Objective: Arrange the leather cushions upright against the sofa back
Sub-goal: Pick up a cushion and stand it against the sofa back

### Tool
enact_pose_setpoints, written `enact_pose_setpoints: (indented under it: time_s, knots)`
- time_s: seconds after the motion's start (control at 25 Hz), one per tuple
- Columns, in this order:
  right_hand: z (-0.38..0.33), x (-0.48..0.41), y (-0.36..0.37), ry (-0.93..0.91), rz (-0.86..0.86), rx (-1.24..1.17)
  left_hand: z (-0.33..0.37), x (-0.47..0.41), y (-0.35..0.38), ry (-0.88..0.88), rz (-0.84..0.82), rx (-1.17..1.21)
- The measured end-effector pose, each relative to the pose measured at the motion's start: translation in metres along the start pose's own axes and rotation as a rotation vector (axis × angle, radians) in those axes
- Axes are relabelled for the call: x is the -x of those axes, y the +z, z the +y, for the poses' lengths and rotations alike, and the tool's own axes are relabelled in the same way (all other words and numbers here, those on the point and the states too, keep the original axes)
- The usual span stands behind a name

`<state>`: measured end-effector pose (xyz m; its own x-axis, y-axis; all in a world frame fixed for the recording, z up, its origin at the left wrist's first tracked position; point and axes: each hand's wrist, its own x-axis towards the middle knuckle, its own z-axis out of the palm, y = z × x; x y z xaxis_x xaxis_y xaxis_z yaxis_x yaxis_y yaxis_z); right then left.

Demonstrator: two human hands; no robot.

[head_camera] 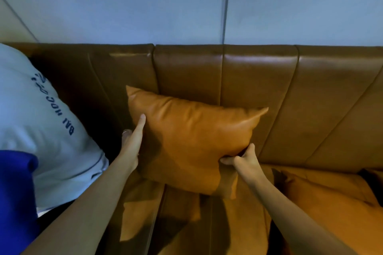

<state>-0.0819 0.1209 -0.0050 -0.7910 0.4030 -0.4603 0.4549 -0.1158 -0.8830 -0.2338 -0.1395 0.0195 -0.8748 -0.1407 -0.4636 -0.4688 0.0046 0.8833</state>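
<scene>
Cushions are what matters here, and one tan leather cushion is seen in the head view, held tilted against the brown sofa back, its lower corner hanging just above the seat. It is gripped at both sides. The left hand is laid flat along the left edge, thumb stretched up the front face, the other fingers hidden behind. The right hand is closed on the lower right edge, where the leather is bunched into a dent between thumb and fingers.

That dent and the creases running across the face suggest a soft, loosely filled body and a light weight (it is carried easily at arm's length). The smooth, shiny skin is likely to be slippery, so a flat palm alone may slide; a pinch at a seam or corner should hold better. Once released, it may slump unless its bottom edge is seated where seat and back meet.

A second cushion lies flat on the seat at the right, well apart from both hands. At the left, part of a person in a pale printed shirt is seen.
</scene>
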Motion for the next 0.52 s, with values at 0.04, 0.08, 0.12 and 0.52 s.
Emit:
enact_pose_setpoints:
  time_s: [0.04,0.08,0.12,0.52]
  knots:
    - [-0.002,-0.006,0.007,0.000,-0.007,0.005,0.002,-0.006,-0.004,-0.002,0.018,0.006]
    - [-0.003,-0.013,0.014,0.003,-0.018,0.014,0.002,-0.010,-0.008,-0.009,0.033,0.002]
    - [-0.003,-0.020,0.022,0.008,-0.032,0.023,0.001,-0.017,-0.014,-0.013,0.036,0.003]
    - [0.014,-0.061,0.069,0.086,-0.088,0.164,-0.015,-0.059,-0.032,-0.098,0.005,-0.088]
